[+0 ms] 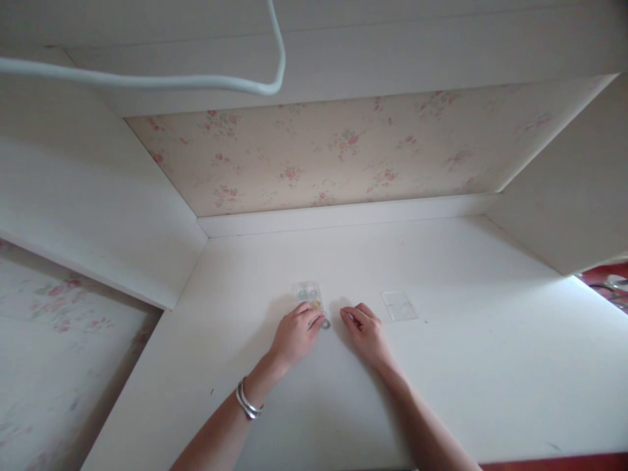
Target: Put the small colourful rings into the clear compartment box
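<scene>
A small clear plastic compartment box [306,288] lies on the white tabletop, with little ring-shaped pieces in its sections, some gold-coloured [316,304]. My left hand [296,332] covers the box's near end, its fingers closed; what they grip is hidden. Right at its fingertips shows a small grey ring [325,324]; whether it is held or lying there I cannot tell. My right hand [364,330] is a short way to the right, thumb and fingers pinched together. Anything in that pinch is too small to make out.
A flat clear plastic lid [399,306] lies right of my right hand. White side panels [98,170] and a low back ledge [343,214] bound the white tabletop [490,366]. A white bent tube [171,82] crosses above, in front of floral wallpaper [304,150].
</scene>
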A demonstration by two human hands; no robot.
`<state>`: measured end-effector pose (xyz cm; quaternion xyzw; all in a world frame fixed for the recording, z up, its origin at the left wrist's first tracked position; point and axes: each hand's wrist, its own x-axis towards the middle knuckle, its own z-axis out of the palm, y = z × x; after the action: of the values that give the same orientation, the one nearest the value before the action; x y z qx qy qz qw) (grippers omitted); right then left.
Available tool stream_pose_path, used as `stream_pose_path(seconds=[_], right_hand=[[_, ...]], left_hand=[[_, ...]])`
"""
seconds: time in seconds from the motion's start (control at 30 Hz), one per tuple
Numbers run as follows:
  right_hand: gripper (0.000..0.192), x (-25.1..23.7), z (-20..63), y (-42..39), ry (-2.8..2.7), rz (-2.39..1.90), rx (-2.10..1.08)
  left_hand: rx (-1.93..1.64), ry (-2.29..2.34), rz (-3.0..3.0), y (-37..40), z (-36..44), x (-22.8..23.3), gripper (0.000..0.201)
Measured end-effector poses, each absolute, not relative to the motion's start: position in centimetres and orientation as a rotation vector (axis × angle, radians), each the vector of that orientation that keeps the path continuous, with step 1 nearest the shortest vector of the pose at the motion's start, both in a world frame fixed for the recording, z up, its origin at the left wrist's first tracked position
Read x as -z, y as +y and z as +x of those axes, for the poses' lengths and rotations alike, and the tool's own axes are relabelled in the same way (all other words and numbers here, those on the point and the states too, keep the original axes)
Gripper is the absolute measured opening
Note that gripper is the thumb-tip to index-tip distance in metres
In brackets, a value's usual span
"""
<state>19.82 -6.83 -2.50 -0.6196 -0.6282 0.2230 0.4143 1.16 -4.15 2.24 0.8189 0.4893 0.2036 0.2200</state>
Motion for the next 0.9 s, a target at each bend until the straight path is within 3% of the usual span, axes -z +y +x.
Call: stream_pose_path(seconds=[0.43, 0.7, 0.9], right_hand=[[0.026, 3.3, 20.0, -6.7, -1.614, -1.552, -0.531], [0.024, 1.7, 19.4, -7.9, -1.916, -1.452, -0.489], [0.025, 1.5, 18.8, -8.1, -2.163, -1.436, -0.375]], left_hand=[[-0.323, 1.616, 2.484, 1.8, 1.4, -2.8, 0.025], [-0.733, 1.531, 2.284, -0.5, -1.5, -3.5, 0.027], [-0.809, 1.456, 2.106, -4.2, -3.1, -2.1, 0.027]])
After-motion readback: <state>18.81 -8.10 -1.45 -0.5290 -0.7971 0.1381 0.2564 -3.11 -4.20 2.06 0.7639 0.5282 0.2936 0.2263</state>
